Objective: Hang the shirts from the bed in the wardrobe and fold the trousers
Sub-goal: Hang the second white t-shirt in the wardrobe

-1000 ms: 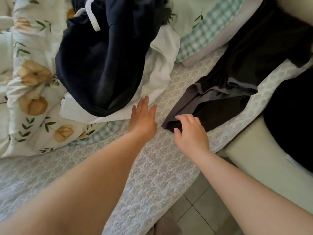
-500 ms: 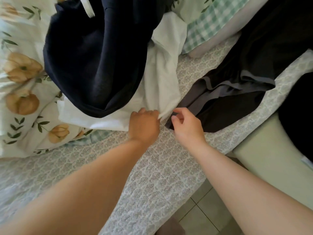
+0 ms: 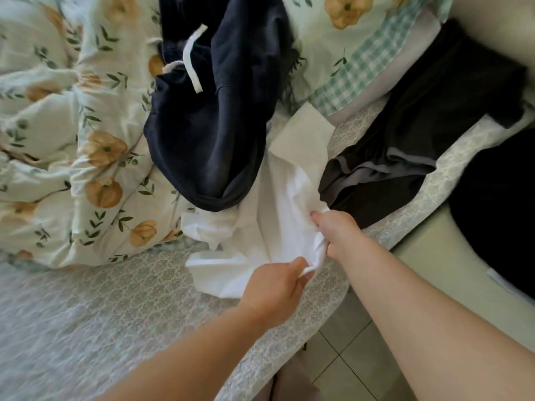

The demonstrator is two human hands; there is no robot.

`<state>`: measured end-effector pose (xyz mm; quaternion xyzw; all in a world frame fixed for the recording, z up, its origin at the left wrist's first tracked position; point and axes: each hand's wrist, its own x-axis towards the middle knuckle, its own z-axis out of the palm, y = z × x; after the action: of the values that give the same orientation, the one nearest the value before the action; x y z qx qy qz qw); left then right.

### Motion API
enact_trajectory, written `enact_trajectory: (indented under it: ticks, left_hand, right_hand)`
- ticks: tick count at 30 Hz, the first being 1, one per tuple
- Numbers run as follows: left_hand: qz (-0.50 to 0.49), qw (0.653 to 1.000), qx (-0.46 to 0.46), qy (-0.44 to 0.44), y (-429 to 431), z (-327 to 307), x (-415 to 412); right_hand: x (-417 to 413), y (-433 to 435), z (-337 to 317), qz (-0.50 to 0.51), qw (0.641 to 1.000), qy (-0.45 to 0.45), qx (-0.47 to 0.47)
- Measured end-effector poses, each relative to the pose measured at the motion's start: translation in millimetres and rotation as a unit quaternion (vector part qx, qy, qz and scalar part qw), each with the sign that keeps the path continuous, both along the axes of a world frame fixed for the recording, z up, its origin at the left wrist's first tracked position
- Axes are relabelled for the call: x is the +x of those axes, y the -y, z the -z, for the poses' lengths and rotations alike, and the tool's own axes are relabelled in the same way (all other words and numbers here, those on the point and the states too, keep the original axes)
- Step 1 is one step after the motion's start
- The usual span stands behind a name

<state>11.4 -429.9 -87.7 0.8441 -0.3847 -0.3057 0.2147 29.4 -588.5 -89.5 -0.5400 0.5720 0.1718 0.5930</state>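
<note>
White cloth bunches between both hands: the white shirt [image 3: 275, 204] lies crumpled at the near right edge of the bed, on the patterned bedspread [image 3: 115, 314]. Its far part is tucked under the navy garment [image 3: 214, 134]. The left hand [image 3: 273, 287] pinches a fold of the shirt's near edge between thumb and curled fingers. The right hand [image 3: 338, 233], just beyond it, is closed round a gathered wad of the same cloth.

The main risk, as I judge it, is the overlap. A lift from here could drag the navy garment along, or tip it toward the bed's edge and the tiled floor [image 3: 356, 360]. That piece has a white drawstring [image 3: 192, 62], but whether it is trousers or a hooded top I cannot tell.

The hands hold the shirt close together and at an unclear spot. It may come up twisted, with neither shoulder found, which would make hanging awkward. The dark grey garment [image 3: 405, 151] lies just right of the right hand, near enough to snag. A black garment [image 3: 498, 204] sits farther right, and the floral duvet [image 3: 72, 140] is heaped on the left.
</note>
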Motion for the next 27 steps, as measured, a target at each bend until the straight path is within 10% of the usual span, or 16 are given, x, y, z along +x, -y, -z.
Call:
enact_trajectory:
  ticks: [9,16,27]
  left_hand:
    - [-0.081,0.981,-0.009,-0.176,17.6,-63.7,-16.5]
    - [-0.183,0.983,-0.029,0.013,39.8,-98.4,26.1]
    - [0.226,0.934,0.085,0.262,84.0,-150.9,25.5]
  right_hand:
    - [-37.1,18.2,-80.3,-0.118,0.980,0.032,-0.156]
    - [-69.4,25.6,-129.9,-0.279,0.922,0.097,-0.252]
    - [-125.8,34.6,-201.3,-0.439,0.864,0.105,-0.223]
